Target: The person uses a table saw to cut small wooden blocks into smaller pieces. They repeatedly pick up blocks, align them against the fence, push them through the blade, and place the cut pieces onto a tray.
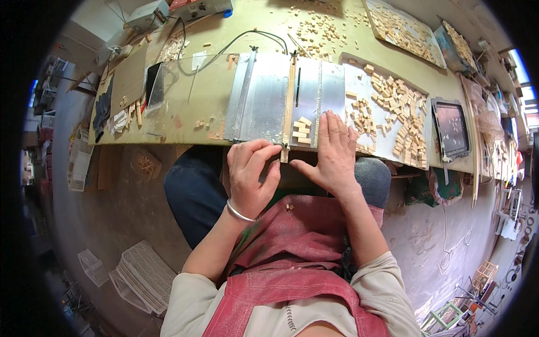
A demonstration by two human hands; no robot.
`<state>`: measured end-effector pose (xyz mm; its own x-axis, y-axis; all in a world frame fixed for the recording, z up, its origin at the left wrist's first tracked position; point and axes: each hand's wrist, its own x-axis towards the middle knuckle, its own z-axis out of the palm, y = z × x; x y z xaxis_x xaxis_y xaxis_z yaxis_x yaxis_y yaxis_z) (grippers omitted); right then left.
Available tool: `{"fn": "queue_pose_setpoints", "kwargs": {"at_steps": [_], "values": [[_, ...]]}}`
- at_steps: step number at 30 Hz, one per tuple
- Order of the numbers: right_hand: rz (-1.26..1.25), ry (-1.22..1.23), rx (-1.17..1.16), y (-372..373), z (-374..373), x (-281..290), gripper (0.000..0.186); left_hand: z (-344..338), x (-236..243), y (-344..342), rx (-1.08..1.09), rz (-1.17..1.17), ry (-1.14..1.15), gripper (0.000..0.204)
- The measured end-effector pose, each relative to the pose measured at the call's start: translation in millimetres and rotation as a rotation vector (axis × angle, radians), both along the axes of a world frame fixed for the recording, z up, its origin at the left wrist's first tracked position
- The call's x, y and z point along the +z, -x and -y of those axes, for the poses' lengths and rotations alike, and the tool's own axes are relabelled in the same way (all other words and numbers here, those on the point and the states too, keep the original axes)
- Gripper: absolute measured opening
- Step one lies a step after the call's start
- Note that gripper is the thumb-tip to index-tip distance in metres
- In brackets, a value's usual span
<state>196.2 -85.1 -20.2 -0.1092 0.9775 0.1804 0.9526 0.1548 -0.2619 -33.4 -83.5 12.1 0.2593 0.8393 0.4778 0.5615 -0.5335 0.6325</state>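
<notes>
My left hand (251,170), with a metal bangle at the wrist, is at the bench's near edge. Its fingers curl toward the thumb beside the near end of a narrow wooden strip (289,104); what they hold, if anything, is too small to make out. My right hand (335,154) lies with fingers outstretched and thumb spread, its fingertips over the near part of a metal plate (331,84). Between the strip and that hand, several small wooden blocks (301,130) sit stacked in a little group on the plate. A dark slot (298,87) runs through the metal beyond them.
To the right, a shallow white tray (351,73) holds many loose blocks. Beyond it stand a dark-framed bin (451,129) and another block-filled tray (370,31). A clear sheet (202,106) covers the bench's left part. A black cable (224,48) loops behind. Scattered blocks (320,33) lie at the back.
</notes>
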Motion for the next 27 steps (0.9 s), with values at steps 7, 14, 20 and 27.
{"fn": "queue_pose_setpoints", "kwargs": {"at_steps": [7,14,20,27], "values": [[0.073,-0.010,-0.018,28,-11,-20,0.124,-28,-2,-18,-0.004,-0.216,0.118,0.069],[0.146,-0.033,-0.038,24,-10,-22,0.111,-53,-19,-31,-0.007,-0.280,0.136,0.066],[0.028,-0.071,-0.043,26,-10,-21,0.100,-61,-18,-37,-0.004,-0.325,0.162,0.054],[-0.159,-0.132,0.019,31,0,-17,0.082,-64,-19,-37,-0.019,-0.314,0.139,0.053]]}}
